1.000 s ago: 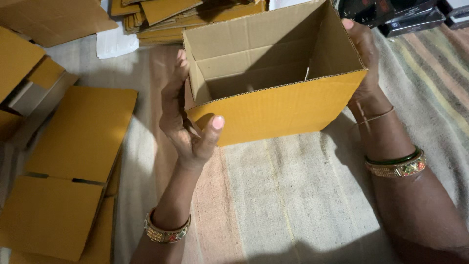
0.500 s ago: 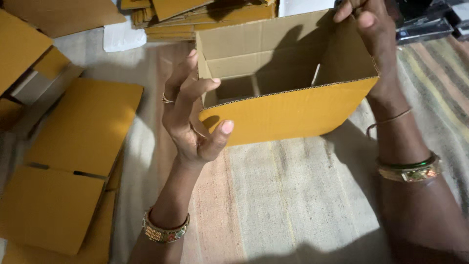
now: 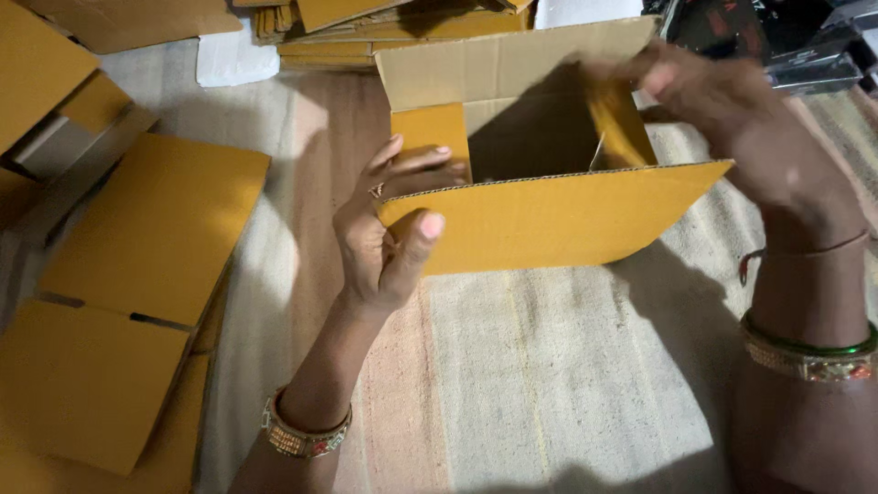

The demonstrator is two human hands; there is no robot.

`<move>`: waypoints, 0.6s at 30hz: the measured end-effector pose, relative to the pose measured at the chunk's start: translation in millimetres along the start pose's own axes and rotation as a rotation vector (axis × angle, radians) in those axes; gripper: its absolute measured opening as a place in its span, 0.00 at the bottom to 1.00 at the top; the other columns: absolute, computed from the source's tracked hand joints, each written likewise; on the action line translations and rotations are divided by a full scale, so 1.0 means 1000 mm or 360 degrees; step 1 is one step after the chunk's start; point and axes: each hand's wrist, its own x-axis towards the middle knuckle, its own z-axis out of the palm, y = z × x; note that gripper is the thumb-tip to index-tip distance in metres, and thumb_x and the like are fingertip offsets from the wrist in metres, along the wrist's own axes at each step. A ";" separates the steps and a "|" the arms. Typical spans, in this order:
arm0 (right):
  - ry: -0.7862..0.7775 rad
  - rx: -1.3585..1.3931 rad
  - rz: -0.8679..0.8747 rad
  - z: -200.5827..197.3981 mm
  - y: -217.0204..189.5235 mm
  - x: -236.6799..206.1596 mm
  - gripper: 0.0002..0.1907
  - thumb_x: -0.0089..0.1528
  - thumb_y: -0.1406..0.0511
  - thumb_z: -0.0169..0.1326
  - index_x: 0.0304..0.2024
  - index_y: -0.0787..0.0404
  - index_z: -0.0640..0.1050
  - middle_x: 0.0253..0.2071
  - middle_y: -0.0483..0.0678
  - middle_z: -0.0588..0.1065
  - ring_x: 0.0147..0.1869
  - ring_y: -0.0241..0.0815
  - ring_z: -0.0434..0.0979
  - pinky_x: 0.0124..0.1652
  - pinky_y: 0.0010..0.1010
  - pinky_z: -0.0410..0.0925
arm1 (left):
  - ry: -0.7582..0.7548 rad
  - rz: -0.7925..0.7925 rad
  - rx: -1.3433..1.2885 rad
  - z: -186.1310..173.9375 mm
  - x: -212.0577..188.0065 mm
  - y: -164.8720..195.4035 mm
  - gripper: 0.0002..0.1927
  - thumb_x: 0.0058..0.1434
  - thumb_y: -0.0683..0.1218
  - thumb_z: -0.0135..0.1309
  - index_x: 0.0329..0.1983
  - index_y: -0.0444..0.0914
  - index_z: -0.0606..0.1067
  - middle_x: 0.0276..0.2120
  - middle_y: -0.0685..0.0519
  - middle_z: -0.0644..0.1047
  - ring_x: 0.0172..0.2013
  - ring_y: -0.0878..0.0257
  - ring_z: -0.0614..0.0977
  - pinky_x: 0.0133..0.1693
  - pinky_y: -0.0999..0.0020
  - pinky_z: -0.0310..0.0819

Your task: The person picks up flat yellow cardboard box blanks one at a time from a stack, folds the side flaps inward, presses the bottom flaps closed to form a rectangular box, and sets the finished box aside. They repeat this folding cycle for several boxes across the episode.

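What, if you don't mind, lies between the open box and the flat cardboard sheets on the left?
In the head view, only the left hand at the cardboard box and bare striped cloth before the flat sheets.

A striped woven mat [image 3: 549,384] in pale beige and pink bands covered the floor. Flattened yellow cardboard sheets [image 3: 137,274] lay on it at the left, overlapping one another. More flat cardboard was stacked in a pile [image 3: 402,37] at the top. A white sheet [image 3: 233,59] lay beside that pile. Dark packages [image 3: 796,37] sat in the upper right corner. Light fell in patches across the mat.
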 end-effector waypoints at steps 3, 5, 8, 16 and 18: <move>-0.0168 -0.0098 -0.0166 0.012 0.012 0.003 0.22 0.66 0.57 0.56 0.61 0.56 0.77 0.67 0.52 0.70 0.71 0.49 0.71 0.64 0.40 0.69 | 0.0040 -0.0070 -0.0066 0.001 -0.004 -0.005 0.26 0.78 0.62 0.44 0.50 0.37 0.81 0.46 0.50 0.84 0.57 0.56 0.83 0.74 0.52 0.58; -0.0081 -0.0080 -0.0001 0.022 0.017 -0.005 0.22 0.64 0.58 0.58 0.60 0.56 0.78 0.65 0.51 0.70 0.71 0.48 0.71 0.64 0.39 0.68 | 0.0132 -0.0082 -0.0171 0.004 -0.007 -0.008 0.27 0.77 0.62 0.44 0.48 0.36 0.80 0.44 0.49 0.84 0.53 0.58 0.84 0.73 0.54 0.60; -0.0029 -0.0110 0.0071 0.020 0.024 -0.006 0.22 0.65 0.60 0.57 0.62 0.55 0.78 0.66 0.50 0.70 0.68 0.47 0.72 0.62 0.38 0.69 | 0.0378 -0.0299 -0.0251 0.007 -0.008 -0.012 0.23 0.74 0.58 0.49 0.48 0.34 0.81 0.33 0.48 0.79 0.39 0.63 0.79 0.57 0.62 0.63; 0.0054 0.0147 -0.0066 0.023 0.029 -0.007 0.20 0.68 0.61 0.57 0.60 0.62 0.76 0.61 0.48 0.77 0.65 0.42 0.77 0.63 0.36 0.71 | 0.0443 -0.0440 -0.0252 0.008 -0.008 -0.005 0.12 0.78 0.44 0.49 0.50 0.32 0.80 0.41 0.53 0.82 0.42 0.72 0.78 0.47 0.79 0.73; 0.0132 0.0219 0.0058 0.025 0.027 -0.008 0.17 0.68 0.61 0.53 0.58 0.62 0.77 0.58 0.49 0.78 0.62 0.41 0.78 0.61 0.34 0.71 | 0.0471 -0.0483 -0.0386 0.010 -0.006 -0.007 0.10 0.76 0.42 0.49 0.52 0.32 0.79 0.44 0.52 0.82 0.46 0.70 0.82 0.50 0.76 0.77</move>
